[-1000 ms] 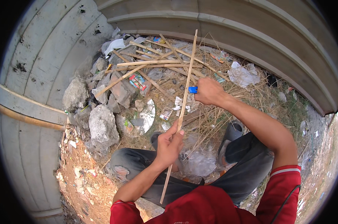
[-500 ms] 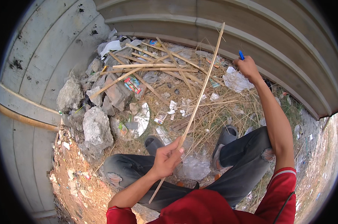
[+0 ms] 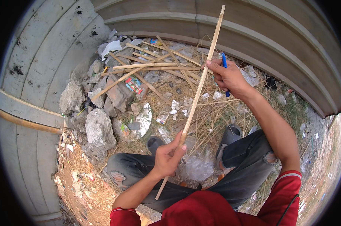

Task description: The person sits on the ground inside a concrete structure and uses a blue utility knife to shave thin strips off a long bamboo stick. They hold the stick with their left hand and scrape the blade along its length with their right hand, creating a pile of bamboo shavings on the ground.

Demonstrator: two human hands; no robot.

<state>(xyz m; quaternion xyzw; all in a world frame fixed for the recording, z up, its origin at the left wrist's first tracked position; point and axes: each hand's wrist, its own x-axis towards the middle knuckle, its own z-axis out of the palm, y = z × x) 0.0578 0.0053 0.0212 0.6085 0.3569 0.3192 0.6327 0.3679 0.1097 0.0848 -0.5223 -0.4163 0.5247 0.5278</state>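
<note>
A long, pale bamboo strip (image 3: 199, 92) slants up and away in front of me. My left hand (image 3: 168, 157) is closed around its lower part, near my knees, with a short end sticking out below the fist. Higher up, the thumb and forefinger of my right hand (image 3: 227, 77) pinch the same strip. A slim blue tool (image 3: 224, 60), like a pen or a small knife, is also held in the right hand's curled fingers; its exact kind is unclear. Behind them, several more bamboo strips (image 3: 155, 64) lie crossed in a loose pile.
Rough rocks (image 3: 98, 128) stand at the left, by a grey panel wall (image 3: 38, 56). A ribbed metal wall (image 3: 253, 32) closes off the far side and right. Dry straw, paper scraps and a crumpled clear plastic bag (image 3: 199, 168) lie on the ground between my sandalled feet.
My right hand has come left and down from the metal wall to pinch the strip, still holding the blue tool. The strip's far end now stands higher; my left hand keeps its grip.
</note>
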